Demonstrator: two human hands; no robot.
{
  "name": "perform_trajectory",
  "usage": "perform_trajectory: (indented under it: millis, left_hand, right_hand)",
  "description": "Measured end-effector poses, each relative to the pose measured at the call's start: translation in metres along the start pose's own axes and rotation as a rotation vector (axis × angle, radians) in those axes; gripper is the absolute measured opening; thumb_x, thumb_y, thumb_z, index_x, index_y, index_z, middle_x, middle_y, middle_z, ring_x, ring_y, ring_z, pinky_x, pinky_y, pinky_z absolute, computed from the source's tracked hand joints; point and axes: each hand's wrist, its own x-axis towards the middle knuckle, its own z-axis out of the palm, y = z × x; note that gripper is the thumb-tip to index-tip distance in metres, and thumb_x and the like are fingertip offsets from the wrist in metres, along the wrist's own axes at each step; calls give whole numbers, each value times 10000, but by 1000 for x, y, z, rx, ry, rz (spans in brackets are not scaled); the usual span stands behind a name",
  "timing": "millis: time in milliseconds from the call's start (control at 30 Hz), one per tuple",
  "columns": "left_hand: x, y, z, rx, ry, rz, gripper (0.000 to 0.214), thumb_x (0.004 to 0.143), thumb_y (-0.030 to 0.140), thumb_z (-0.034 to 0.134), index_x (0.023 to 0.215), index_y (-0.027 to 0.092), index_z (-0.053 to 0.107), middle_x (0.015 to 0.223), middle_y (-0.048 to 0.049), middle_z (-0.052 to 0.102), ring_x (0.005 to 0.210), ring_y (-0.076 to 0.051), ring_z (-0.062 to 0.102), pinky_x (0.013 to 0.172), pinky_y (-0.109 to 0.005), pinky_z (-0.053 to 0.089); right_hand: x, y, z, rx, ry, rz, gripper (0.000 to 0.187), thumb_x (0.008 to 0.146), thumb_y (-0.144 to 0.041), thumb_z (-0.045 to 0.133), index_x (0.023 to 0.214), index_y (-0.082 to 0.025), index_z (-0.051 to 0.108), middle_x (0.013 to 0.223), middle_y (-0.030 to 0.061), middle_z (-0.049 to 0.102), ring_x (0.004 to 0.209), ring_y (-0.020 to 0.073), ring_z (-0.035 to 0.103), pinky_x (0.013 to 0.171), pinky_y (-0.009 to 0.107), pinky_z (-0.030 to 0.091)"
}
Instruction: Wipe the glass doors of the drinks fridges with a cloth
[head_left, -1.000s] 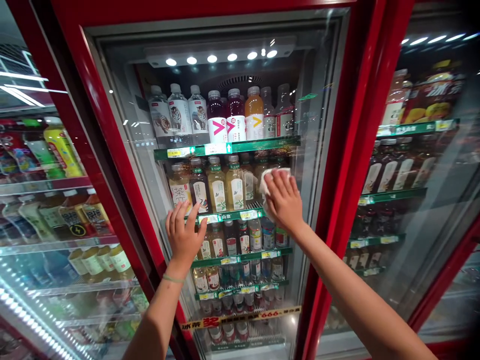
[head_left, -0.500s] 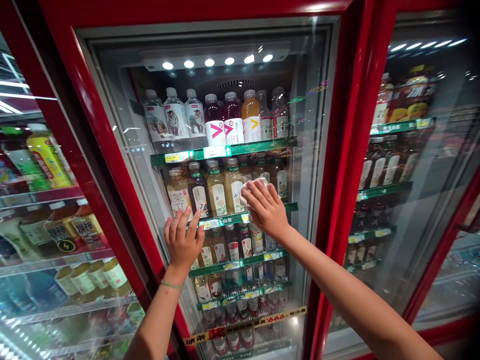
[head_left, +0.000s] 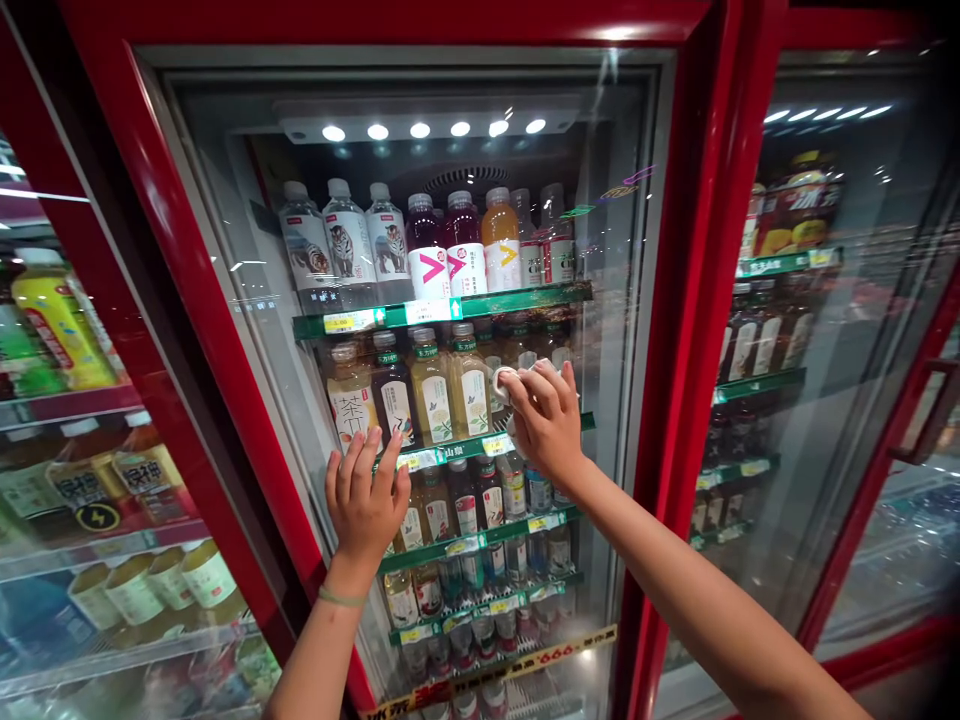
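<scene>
A glass door (head_left: 240, 230) in a red frame stands shut before me, with shelves of drink bottles behind it. My right hand (head_left: 551, 425) grips a crumpled white cloth or tissue (head_left: 504, 382), held at the glass in front of the second shelf; the fingers cover much of it. Lower and to the left, my left hand (head_left: 367, 505) is spread with its fingers up at the glass, holding nothing. A thin greenish band (head_left: 341, 598) circles the left wrist. Through the glass, a tea bottle (head_left: 433, 395) shows between the hands.
To the left is another glass-fronted cooler with a yellow bottle (head_left: 60, 320) and cans. A third red-framed cooler on the right has a dark door handle (head_left: 926, 410). A yellow strip with lettering (head_left: 517, 665) crosses the middle door low down.
My right hand has shifted slightly right on the glass, and its fingers have curled more around the white cloth or tissue. The left hand stays nearly in place. The view has shifted a little.
</scene>
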Motion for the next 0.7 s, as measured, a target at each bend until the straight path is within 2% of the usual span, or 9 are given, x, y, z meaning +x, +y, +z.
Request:
perform_trajectory:
  millis: [133,300,433,600,700]
  left_hand:
    - [-1,0,0,-9,-5,-4,633,898,239,703,1504,249,521,1409,-119,649,1432,-281,508,1251,-468,316]
    - [-2,0,0,-39,-13,-26,642,901,234,692,1515,272,511,1424,-111,640,1428,-286,513,1249,-466,314]
    - [-3,0,0,-50,-30,-35,655,913,231,677,1535,286,483,1452,-104,621,1440,-285,498,1252,-469,304]
    - [-3,-1,0,-34,-19,-19,672,905,227,689,1541,276,476,1442,-111,628,1439,-285,499,1255,-467,304]
    - [-2,-1,0,-30,-14,-12,670,903,226,694,1537,270,483,1437,-115,631,1441,-285,498,1254,-468,308]
  right_hand:
    - [-3,-7,3,-4,21,-59,770,943,-134,589,1627,-345,306,1148,44,685,1250,233,561,1318,537,224]
    - [-3,-9,4,11,-12,73,817,954,-149,560,1642,-426,216,1218,43,656,1280,262,540,1317,585,190]
    - [-9,-10,4,13,-57,-21,821,945,-149,547,1642,-424,212,1198,28,659,1255,241,558,1328,563,172]
    - [0,-8,6,-2,13,80,803,950,-152,537,1640,-421,226,1240,50,648,1312,282,514,1307,613,188]
    - [0,-5,4,12,-16,-15,805,946,-157,552,1644,-396,230,1221,43,656,1308,265,518,1318,582,179]
